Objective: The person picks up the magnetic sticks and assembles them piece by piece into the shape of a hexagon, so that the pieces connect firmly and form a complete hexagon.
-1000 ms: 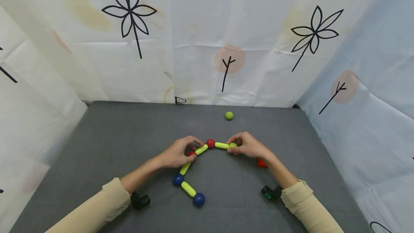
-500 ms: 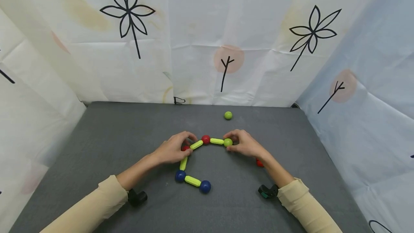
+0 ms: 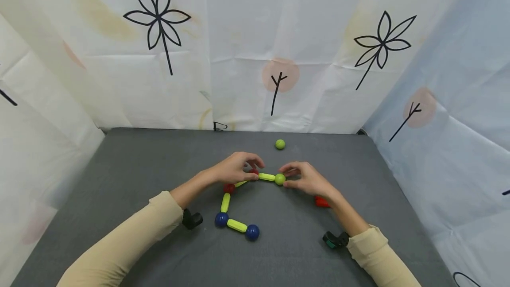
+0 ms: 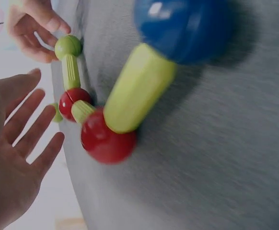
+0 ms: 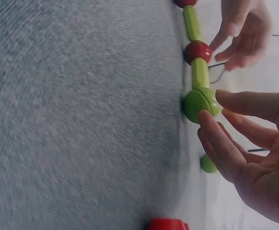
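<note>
A chain of lime rods and balls lies on the grey table: two blue balls [image 3: 253, 232], two red balls [image 3: 229, 189], and a green ball [image 3: 280, 179] at its right end. My left hand [image 3: 235, 168] is over the middle red ball, partly hiding it; in the left wrist view that hand [image 4: 17, 139] has spread fingers and holds nothing. The thumb and fingertips of my right hand [image 3: 307, 179] are round the green end ball. In the right wrist view, that hand [image 5: 254, 148] touches the ball [image 5: 199, 104].
A loose green ball [image 3: 280, 144] lies near the back edge of the grey table [image 3: 167, 154]. Red pieces [image 3: 322, 202] lie beside the right forearm. Printed cloth [image 3: 239, 96] hangs behind the table and at both sides.
My left hand has left the left-hand red ball and moved right to the middle one. Earlier, the chain's far part shifted left and its blue end ball swung toward the right.
</note>
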Demonstrator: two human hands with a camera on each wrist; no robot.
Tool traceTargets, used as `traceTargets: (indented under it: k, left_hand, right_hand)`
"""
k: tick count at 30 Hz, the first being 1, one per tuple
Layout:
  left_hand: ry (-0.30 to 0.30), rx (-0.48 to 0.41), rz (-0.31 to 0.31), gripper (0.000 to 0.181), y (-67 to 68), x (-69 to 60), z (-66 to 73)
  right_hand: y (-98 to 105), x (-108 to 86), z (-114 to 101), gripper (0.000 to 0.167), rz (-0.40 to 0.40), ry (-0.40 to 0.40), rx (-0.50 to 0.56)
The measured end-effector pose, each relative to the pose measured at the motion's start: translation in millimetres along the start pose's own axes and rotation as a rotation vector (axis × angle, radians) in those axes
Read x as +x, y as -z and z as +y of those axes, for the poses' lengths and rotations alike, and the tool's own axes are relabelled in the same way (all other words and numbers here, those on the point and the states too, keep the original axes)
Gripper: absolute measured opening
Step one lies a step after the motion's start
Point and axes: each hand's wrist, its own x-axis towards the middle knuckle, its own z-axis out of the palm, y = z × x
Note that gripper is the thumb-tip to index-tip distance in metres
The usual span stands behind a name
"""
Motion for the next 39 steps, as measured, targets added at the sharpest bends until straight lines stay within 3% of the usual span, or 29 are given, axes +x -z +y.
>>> traceTargets:
  k: [6,13,20,29,39]
  left_hand:
    - [0.01,-0.046,-0.1,0.037,-5.9,24.1,4.0]
    - [0.076,-0.076,-0.17,0.041,-14.1,34.7,-4.2]
    - [0.072,-0.09,-0.187,0.041,-14.9,45.7,-10.4]
    - [0.061,-0.082,-0.224,0.036,-23.1,57.9,-8.1]
    - [0.074,-0.018,-0.17,0.032,-31.7,64.3,-2.5]
  right_hand:
    - [16,-18.7,3,0.038,0.017,-0.019,0.016]
    - [36,-47.0,20,0.037,0.012,-0.07,0.012]
    - [51,-66.1,38,0.032,-0.019,-0.077,0.042]
    - [57,-79.7,62,0.026,-0.073,-0.076,0.046]
    - [59,-85.9,71,0.024,-0.072,-0.063,0.025]
